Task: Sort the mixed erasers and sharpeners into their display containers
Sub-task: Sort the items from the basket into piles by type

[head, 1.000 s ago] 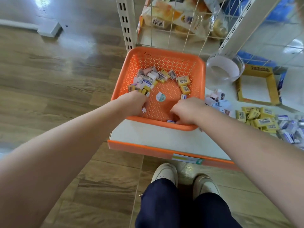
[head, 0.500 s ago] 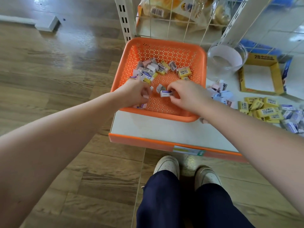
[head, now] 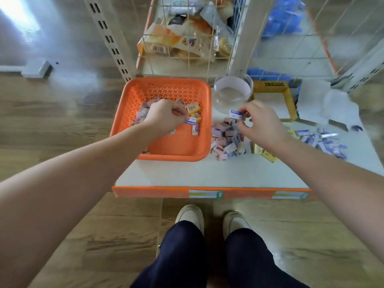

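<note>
Snack pkgs (head: pixel 174 41) behind wire grid (head: pixel 188 65), white shoes (head: pixel 190 216) on wood floor (head: pixel 62 121), maybe plastic wrap (head: pixel 340 109) rt.

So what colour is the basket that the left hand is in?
Orange: the basket has walls and floor perforated with small holes. It shows best in the head view.

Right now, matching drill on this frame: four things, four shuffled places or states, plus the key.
Things
1. left hand
2. right hand
3. clear round tub
4. yellow cardboard box

Places or states
A. on the shelf, directly right of the orange basket's far corner
B. pinches a blue-and-white eraser over the loose pile
C. fingers curled, inside the orange basket
D. farthest right of the four

Pairs: 1-C, 2-B, 3-A, 4-D
</note>
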A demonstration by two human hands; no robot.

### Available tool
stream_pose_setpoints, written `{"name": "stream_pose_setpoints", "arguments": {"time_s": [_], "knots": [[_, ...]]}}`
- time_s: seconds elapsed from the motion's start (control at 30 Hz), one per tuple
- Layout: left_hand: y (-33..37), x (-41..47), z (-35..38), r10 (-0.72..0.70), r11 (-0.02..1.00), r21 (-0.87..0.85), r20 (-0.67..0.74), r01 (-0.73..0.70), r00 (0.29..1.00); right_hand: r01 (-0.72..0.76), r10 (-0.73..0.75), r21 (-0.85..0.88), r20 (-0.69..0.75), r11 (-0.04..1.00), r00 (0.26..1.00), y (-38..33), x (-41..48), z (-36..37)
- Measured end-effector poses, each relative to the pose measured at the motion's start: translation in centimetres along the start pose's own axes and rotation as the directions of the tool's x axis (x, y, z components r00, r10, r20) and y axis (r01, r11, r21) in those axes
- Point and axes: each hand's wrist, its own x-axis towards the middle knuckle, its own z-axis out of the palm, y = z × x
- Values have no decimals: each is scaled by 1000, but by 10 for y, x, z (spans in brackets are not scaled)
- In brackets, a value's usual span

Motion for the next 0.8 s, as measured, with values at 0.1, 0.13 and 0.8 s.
{"name": "stream_pose_setpoints", "arguments": {"time_s": [0.1,0.13,0.8], "knots": [[30,-2,11,23,1000,-11,42,-23,999,-86,85,-28,-9,996,996,30,-21,-23],[41,-2,15,34,999,-20,61,-33,998,-112,111,-37,-13,993,994,40,-28,-31],[206,19,217,154,986,-96,264,-133,952,-393,392,-31,-34,919,920,215,-119,-79]]}}
